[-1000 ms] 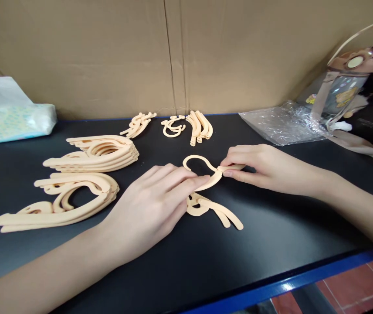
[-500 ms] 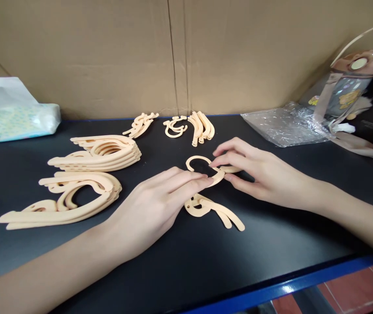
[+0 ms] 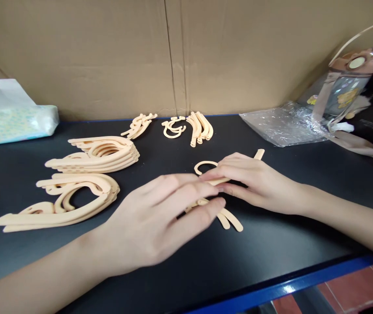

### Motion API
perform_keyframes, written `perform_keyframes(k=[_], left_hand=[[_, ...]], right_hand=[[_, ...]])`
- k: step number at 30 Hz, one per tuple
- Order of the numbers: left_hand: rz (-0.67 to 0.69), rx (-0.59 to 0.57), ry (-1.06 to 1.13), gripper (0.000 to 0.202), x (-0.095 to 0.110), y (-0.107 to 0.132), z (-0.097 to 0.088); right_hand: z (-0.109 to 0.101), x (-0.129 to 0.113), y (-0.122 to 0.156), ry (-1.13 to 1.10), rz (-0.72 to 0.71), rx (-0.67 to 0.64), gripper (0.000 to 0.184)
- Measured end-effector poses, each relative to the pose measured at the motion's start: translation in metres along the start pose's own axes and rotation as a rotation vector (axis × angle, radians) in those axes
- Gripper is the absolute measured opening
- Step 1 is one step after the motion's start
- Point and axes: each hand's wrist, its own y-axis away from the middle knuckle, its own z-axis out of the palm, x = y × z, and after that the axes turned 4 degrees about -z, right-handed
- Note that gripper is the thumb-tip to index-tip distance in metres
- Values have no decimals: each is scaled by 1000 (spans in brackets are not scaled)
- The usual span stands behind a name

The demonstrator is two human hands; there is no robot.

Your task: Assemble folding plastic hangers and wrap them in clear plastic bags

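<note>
On the black tabletop [image 3: 271, 244], dead centre: right hand [image 3: 255, 183] pinches a hook-ended peach plastic strip [image 3: 259, 153] between thumb and fingertips, about mid-length. The open ring end sticks out past the fingertips, the straight end past the knuckles. Can't tell whether the ring end touches the tabletop.

Left hand [image 3: 160, 218] sits just in front of the strip, palm down, fingers stretched out and loosely together, gripping nothing. It's motion-blurred. The fingertips are over a forked peach plastic piece [image 3: 235, 221] that lies flat just in front of the strip; contact can't be confirmed. Only the piece's two tines show, beyond the fingers.

Everything else, relative to the strip:
- Left, near: two stacks of large curved peach plastic parts, the rear stack [image 3: 101, 155] neat, the front stack [image 3: 69, 200] more fanned out.
- Behind, against the brown cardboard wall [image 3: 108, 56]: three small piles of peach parts, namely branched bits [image 3: 139, 124], hook rings [image 3: 173, 127] and curved bars [image 3: 201, 126].
- Behind and right: crumpled clear plastic bag [image 3: 281, 124], flat on the tabletop.
- Far right: transparent drinking bottle with a tan strap [image 3: 346, 87], leaning at the corner.
- Far left: soft pack of tissues in pale printed wrap [image 3: 16, 122], well apart from the stacks.
- In front: blue table edge [image 3: 287, 285].
</note>
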Motion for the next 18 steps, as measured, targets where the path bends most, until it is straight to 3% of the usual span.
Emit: perform_keyframes(k=[5, 18], left_hand=[[194, -161, -82, 31, 7, -2, -1], [85, -245, -103, 39, 2, -5, 4]], right_hand=[[-4, 0, 1, -69, 72, 14, 22], [-4, -1, 0, -99, 150, 28, 25]])
